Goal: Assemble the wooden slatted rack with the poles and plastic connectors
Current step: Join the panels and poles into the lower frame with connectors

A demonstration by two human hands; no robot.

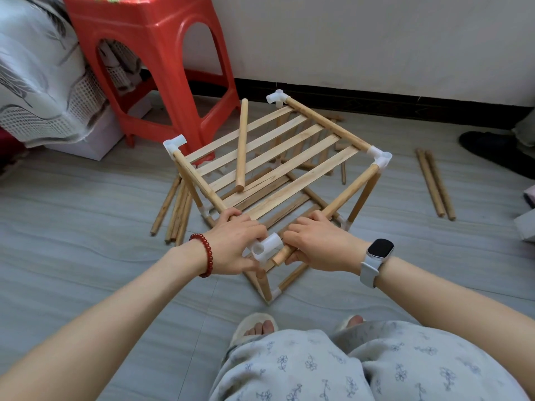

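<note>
The wooden rack stands on the grey floor, directly in front of the person's feet, with a lower frame and an upper slatted shelf joined by upright poles. White plastic connectors sit at the upper corners: one at the far corner, one at the left corner and one at the right corner.

The left hand has its fingers curled round the near-corner connector and the end of the left side pole; it grips both. The right hand has its fingers curled round the front-right pole close to that pole's free end. The free end lies just beside the connector's open socket and is not seated in it. The far end of this pole is seated in the right corner connector.

One loose pole lies across the slats of the upper shelf. A bundle of spare poles lies on the floor to the left of the rack. Two more poles lie on the floor, well apart from the rack on the right.

A red plastic stool stands behind the rack on the left, beside a bed cover. The left wrist carries a red bead bracelet; the right wrist carries a watch with a white strap
</note>
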